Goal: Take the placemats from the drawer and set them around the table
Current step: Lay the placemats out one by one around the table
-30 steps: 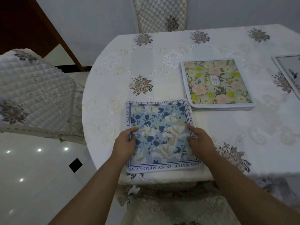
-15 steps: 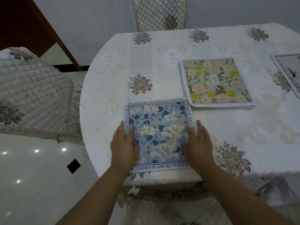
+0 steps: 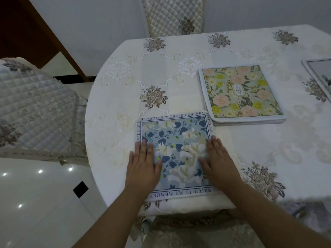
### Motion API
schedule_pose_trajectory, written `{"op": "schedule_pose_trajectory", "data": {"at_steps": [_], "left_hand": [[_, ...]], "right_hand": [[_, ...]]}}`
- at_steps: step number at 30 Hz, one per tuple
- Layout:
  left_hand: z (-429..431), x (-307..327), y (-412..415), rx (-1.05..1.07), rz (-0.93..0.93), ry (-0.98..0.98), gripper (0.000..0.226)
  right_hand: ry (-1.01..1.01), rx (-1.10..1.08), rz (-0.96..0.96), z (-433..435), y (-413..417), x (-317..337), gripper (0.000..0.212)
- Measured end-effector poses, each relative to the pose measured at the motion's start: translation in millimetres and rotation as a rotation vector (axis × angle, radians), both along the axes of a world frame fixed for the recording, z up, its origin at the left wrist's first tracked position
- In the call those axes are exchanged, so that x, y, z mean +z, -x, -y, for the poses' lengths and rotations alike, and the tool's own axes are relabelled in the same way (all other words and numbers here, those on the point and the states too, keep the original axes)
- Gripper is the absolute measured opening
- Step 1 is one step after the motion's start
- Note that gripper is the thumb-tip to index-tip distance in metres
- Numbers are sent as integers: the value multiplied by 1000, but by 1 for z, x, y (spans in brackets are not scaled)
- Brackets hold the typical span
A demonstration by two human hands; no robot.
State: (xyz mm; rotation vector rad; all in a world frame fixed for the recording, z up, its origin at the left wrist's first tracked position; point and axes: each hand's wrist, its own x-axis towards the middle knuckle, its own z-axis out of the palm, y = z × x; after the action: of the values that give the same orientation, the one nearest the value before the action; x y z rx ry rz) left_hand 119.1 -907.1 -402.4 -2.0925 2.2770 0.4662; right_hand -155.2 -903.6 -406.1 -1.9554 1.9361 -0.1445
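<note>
1. I laid left hand [image 3: 143, 169] and right hand [image 3: 218, 161], fingers straight, on the blue placemat [image 3: 176, 154], likely to flatten it.
2. It sat at 6 o'clock on the counter [image 3: 125, 97]; stack [image 3: 240, 92] at 1 o'clock.

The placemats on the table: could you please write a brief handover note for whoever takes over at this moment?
Hands: left hand and right hand lie flat with straight fingers, pressing on the left and right sides of the blue placemat.
Things: the blue placemat lies at the near edge of the table. The green floral stack sits further in, to the right. Another placemat is partly in view at the far right.
Done: the near place is set.
Left: probably deal out the stack to the other seats.
</note>
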Motion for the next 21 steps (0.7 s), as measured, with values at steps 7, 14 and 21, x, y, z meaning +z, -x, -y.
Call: {"op": "schedule_pose_trajectory", "data": {"at_steps": [7,14,21], "left_hand": [[49,-4,15,15,-21,19,64],[54,-9,11,30,41,37,60],[53,-12,16,-38,22,107,64]], "right_hand": [[-14,13,74,75,-15,0,91],[37,39,23,81,-5,-1,75],[8,-202,11,87,13,1,74]]}}
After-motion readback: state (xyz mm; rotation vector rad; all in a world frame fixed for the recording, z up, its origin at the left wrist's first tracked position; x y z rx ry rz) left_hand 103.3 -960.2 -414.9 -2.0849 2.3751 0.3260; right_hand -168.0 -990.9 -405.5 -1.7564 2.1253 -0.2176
